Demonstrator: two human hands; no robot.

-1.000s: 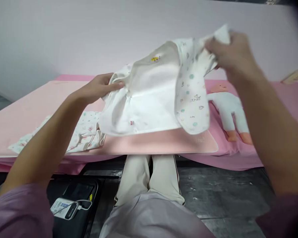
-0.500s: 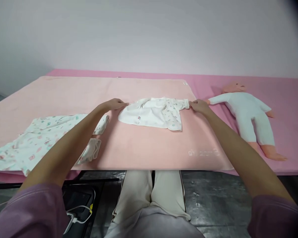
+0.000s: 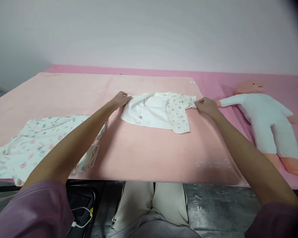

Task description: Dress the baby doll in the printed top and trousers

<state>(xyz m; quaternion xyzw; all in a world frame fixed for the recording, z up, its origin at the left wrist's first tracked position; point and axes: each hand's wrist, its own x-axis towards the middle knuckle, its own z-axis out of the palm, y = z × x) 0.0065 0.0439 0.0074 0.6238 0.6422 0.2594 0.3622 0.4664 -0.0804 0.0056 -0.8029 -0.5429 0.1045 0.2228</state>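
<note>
A small white shirt (image 3: 155, 112) with a printed front panel lies spread over the peach mat (image 3: 144, 155). My left hand (image 3: 122, 99) pinches its left upper end, fingers closed on the cloth. At the opposite side, my right hand (image 3: 204, 105) is closed on the end of the short sleeve. Between both hands the cloth is stretched out sideways, with its lower hem toward me.
Printed white clothing (image 3: 42, 142) lies at the left, partly behind my left forearm. A doll (image 3: 265, 115) in a white suit lies on the pink cloth (image 3: 221, 82) at the right. Below the table, a black case (image 3: 80, 198) holds a white cable.
The shirt's left end is raised and its printed panel is more spread. Both hands still hold it. The view has shifted, so the doll appears farther right.
</note>
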